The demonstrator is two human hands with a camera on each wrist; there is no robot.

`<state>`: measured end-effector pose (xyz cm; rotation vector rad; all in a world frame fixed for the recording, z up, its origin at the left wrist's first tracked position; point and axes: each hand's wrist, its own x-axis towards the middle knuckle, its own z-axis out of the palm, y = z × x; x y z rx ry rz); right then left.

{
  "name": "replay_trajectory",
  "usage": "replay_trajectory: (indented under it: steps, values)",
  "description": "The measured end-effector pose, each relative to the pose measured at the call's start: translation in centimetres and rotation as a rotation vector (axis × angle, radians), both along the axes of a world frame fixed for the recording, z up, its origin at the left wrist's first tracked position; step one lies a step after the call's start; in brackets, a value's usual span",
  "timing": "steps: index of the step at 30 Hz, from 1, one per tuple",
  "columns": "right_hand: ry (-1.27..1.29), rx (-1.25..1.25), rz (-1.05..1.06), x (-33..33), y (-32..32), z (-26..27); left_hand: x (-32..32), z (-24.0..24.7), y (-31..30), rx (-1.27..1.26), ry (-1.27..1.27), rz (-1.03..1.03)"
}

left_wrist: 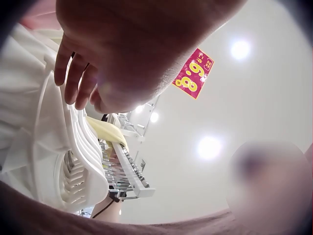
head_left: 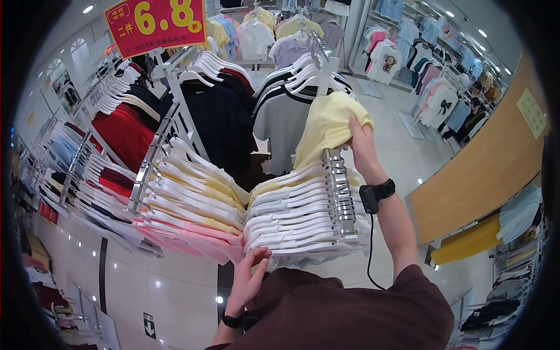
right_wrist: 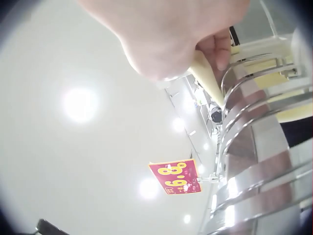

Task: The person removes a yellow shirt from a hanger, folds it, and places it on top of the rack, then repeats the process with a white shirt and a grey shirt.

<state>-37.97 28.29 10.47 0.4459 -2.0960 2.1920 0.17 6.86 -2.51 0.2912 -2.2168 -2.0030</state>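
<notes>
A pale yellow garment (head_left: 328,119) is bunched over the far part of the right-hand metal rail (head_left: 338,192). My right hand (head_left: 363,146) grips its right side; in the right wrist view the yellow cloth (right_wrist: 208,81) comes out between thumb and fingers, just above the hanger hooks. Below the rail hangs a tight row of white garments (head_left: 289,224) on white hangers. By the near end of this row is my left hand (head_left: 249,279), its fingers loosely bent. In the left wrist view these fingers (left_wrist: 76,81) overlap the white hangers and hold nothing.
To the left, a second metal rail (head_left: 153,157) carries yellow, white and pink garments (head_left: 192,233). Dark and grey shirts (head_left: 277,122) hang behind. A red price sign (head_left: 156,24) stands at the upper left. At the right is a wooden panel (head_left: 478,157).
</notes>
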Motion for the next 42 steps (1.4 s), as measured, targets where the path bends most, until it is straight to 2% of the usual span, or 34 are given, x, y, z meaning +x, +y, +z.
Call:
replay_trajectory:
  steps: [2,6,8,12,15,18,22,24,26,28,30,32,33,34,35,39,42]
  values:
    - [-0.174,-0.205,0.083,0.6,-0.1,0.5,-0.2,-0.2,0.2,-0.002,-0.007,-0.008]
    - [-0.258,-0.356,0.126,-3.4,0.0,-1.1,-0.6,-0.2,0.2,0.016,0.030,0.050]
    - [-0.326,-0.463,0.344,-4.7,0.8,-1.6,-0.7,0.1,0.1,0.006,0.047,0.064]
    - [-0.315,-0.566,0.466,-5.0,2.2,-0.1,-0.5,-0.2,0.4,0.040,0.034,0.104]
    - [-0.225,-0.417,0.277,-4.4,1.5,-0.3,-0.1,-0.2,0.6,0.017,0.008,0.090]
    - [-0.250,-0.288,0.316,-7.3,3.9,-7.5,0.1,-1.0,0.4,-0.007,0.015,0.103]
    - [-0.475,-0.145,0.119,-3.4,5.4,-11.2,0.3,-1.8,0.1,-0.007,0.060,0.210]
    - [-0.442,-0.160,-0.063,-2.1,5.6,-9.6,0.1,-2.1,-0.3,-0.008,0.070,0.241]
    - [-0.223,-0.091,-0.116,-3.1,5.6,-6.9,-0.2,-2.8,-0.6,-0.002,0.067,0.248]
    - [0.147,-0.002,-0.018,-3.5,3.7,-2.2,-1.5,-0.6,-0.5,-0.017,0.071,0.238]
    - [0.401,0.271,0.089,-4.4,1.0,1.9,-3.0,1.4,-0.4,-0.194,0.140,0.142]
    - [0.472,0.761,0.162,-3.4,-1.0,6.0,-4.3,2.5,0.0,-0.238,0.166,0.104]
    - [0.465,0.761,0.162,-4.1,-2.0,5.9,-4.9,2.9,0.3,-0.388,0.230,0.084]
    - [0.578,0.921,0.174,-4.9,-2.8,5.7,-5.3,3.1,0.5,-0.538,0.298,0.062]
    - [0.695,1.081,0.185,-5.7,-3.4,5.5,-5.3,3.5,0.8,-0.543,0.293,0.054]
    - [0.663,1.086,0.112,-8.3,-4.3,5.2,-4.8,2.9,1.5,-0.463,0.280,0.051]
    - [0.678,1.037,-0.025,-9.4,-4.0,4.3,-4.7,2.5,1.4,-0.405,0.241,0.051]
